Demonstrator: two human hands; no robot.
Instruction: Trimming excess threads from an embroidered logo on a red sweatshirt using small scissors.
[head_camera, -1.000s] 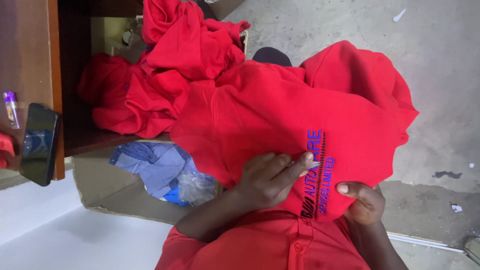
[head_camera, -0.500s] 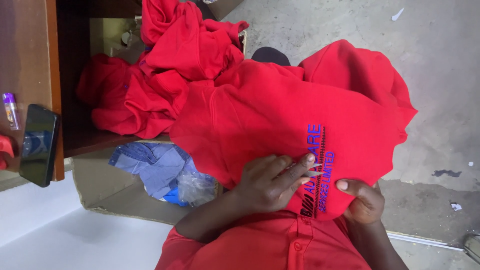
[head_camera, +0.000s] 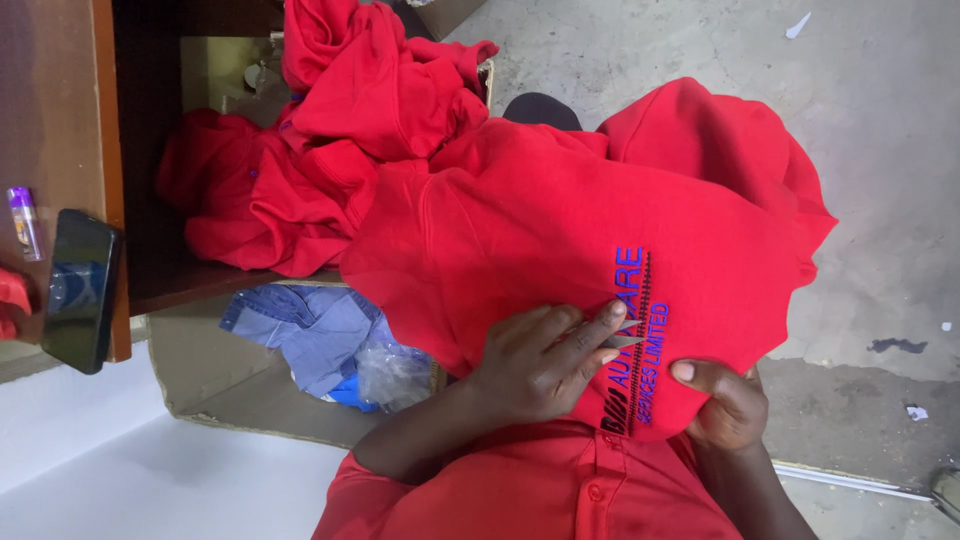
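Note:
A red garment (head_camera: 560, 220) with blue and black embroidered lettering lies spread over my lap. My left hand (head_camera: 535, 362) presses on it beside the lettering and pinches small metal thread snips (head_camera: 625, 330), their tips at the black stitched line. My right hand (head_camera: 725, 402) grips the garment's near edge, thumb on top and fingers hidden beneath the cloth. I wear a red buttoned shirt (head_camera: 540, 495).
More red garments (head_camera: 330, 110) are piled in and over a cardboard box (head_camera: 215, 385) that also holds blue cloth and clear plastic (head_camera: 330, 345). A wooden table (head_camera: 55, 120) at the left carries a dark phone (head_camera: 80, 290) and a small purple-capped tube (head_camera: 24, 222). Grey concrete floor (head_camera: 850, 120) lies to the right.
My left hand with the snips has shifted slightly along the stitched line. My right hand and the garment stay as they were.

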